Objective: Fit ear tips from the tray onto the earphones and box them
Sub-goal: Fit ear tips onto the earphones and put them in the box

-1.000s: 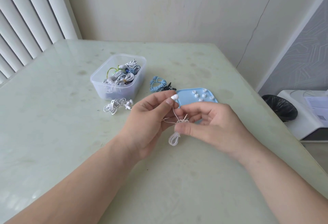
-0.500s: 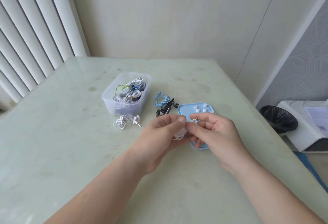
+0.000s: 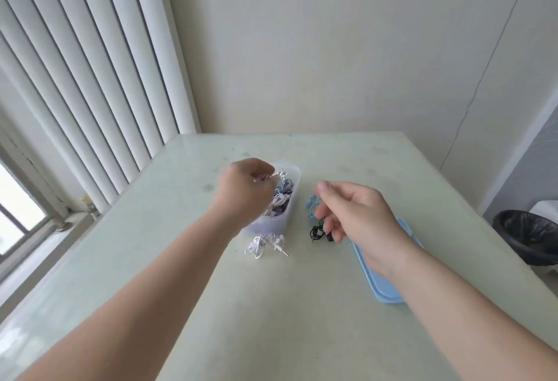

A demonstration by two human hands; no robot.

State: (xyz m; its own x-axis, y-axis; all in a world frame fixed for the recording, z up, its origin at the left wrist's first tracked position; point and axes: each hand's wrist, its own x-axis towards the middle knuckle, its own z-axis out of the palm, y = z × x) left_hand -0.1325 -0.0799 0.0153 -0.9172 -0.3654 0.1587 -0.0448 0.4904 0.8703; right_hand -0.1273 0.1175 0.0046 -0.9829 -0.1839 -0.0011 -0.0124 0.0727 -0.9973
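My left hand (image 3: pixel 244 190) hovers over the clear plastic box (image 3: pixel 288 211) and pinches a white earphone set, mostly hidden by its curled fingers. The box holds several bundled earphones. My right hand (image 3: pixel 356 217) hangs with relaxed fingers just above a black earphone bundle (image 3: pixel 316 231) on the table. A blue coiled earphone (image 3: pixel 311 203) peeks out behind its fingers. The blue tray (image 3: pixel 383 284) lies under my right wrist, and its ear tips are hidden. Another white earphone bundle (image 3: pixel 262 245) lies in front of the box.
The pale green table (image 3: pixel 271 320) ends at the wall behind and at a window with vertical blinds (image 3: pixel 75 109) on the left. A black bin (image 3: pixel 527 235) stands on the floor past the right edge.
My hands have parted. The left carried the white earphone set from the table's middle up and left to the box. The right let go and now hovers over the black bundle. The view tilted upward.
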